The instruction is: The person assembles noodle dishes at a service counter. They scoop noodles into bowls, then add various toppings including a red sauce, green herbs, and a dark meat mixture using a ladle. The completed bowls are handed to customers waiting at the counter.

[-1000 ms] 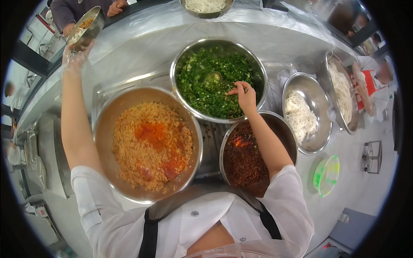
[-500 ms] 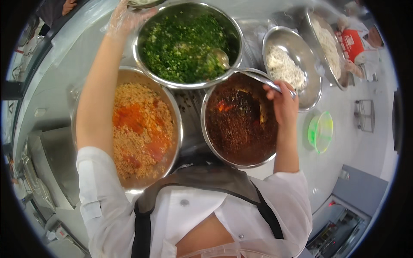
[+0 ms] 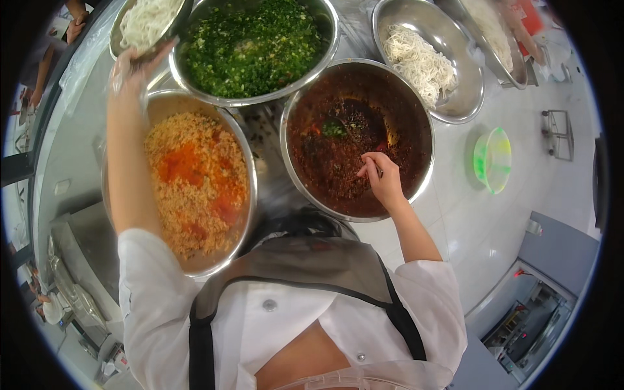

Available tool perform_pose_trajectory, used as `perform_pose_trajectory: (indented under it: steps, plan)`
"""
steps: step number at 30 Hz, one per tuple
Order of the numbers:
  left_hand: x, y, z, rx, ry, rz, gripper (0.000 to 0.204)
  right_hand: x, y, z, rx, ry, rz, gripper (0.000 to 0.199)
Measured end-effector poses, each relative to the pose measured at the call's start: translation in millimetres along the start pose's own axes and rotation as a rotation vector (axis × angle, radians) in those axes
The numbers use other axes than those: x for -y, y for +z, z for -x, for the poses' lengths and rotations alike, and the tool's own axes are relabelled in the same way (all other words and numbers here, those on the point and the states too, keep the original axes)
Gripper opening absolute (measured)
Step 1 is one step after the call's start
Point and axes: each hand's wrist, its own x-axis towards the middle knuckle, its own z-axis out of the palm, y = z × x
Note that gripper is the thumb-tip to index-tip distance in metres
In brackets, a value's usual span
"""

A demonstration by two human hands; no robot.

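My left hand (image 3: 133,75), in a clear plastic glove, grips the near rim of a small metal bowl of white noodles (image 3: 151,25) at the upper left. My bare right hand (image 3: 383,181) is over the near right part of a metal bowl of dark red-brown sauce (image 3: 335,166), fingers closed on the spoon. The spoon itself is hard to make out against the sauce. A clump of chopped greens (image 3: 333,128) shows in the sauce bowl. A large metal bowl of chopped greens (image 3: 253,49) stands behind, between my hands.
Below my left forearm is a big metal bowl of orange-brown crumbly mix (image 3: 198,188). To the right stand a bowl of pale noodles (image 3: 421,65) and a metal tray of noodles (image 3: 491,32) with another person's arm beside it. A green-and-clear basket (image 3: 492,160) stands farther right.
My right hand has brought the spoon from the greens bowl into the sauce bowl, where a green clump now shows. The noodle bowl at my left hand has come further into view.
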Motion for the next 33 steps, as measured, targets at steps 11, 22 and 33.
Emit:
perform_pose_trajectory:
  steps: [11,22,33]
  plan:
    - [62.9,4.6,191.1,-0.442,0.04,-0.223,0.07,9.7,5.1,-1.4,-0.004,0.308,-0.399,0.017]
    - [121.2,-23.4,271.3,-0.494,-0.064,-0.141,0.06,144.7,-47.8,8.3,-0.074,0.007,-0.592,0.02]
    - [98.1,-15.4,319.2,-0.579,0.14,0.053,0.058,186.8,82.5,-7.0,0.291,-1.384,0.093,0.029]
